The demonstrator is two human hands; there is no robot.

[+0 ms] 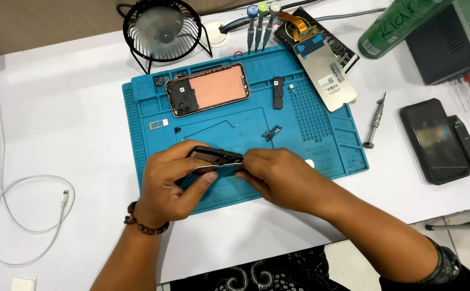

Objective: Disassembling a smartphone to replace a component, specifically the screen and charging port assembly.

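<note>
Fingers of the left hand (167, 186) curled around a thin dark phone part with a pale metal edge (216, 160), gripping it from below and tilting it just above the near half of the blue silicone repair mat (138, 140). The right hand (280, 175) met it from the other side — fingertips pinched together on the part's right end. A brown beaded bracelet (140, 223) circled the left wrist. Farther up the mat lay an opened phone frame with a copper-coloured plate (208, 89), a small black component (278, 91) and a tiny connector board (270, 133). On the white counter (57, 118) beyond — a black wire-caged desk fan (162, 27), a slim metal screwdriver (375, 121), a dark phone (434, 140) and a white cable (24, 215).
</note>
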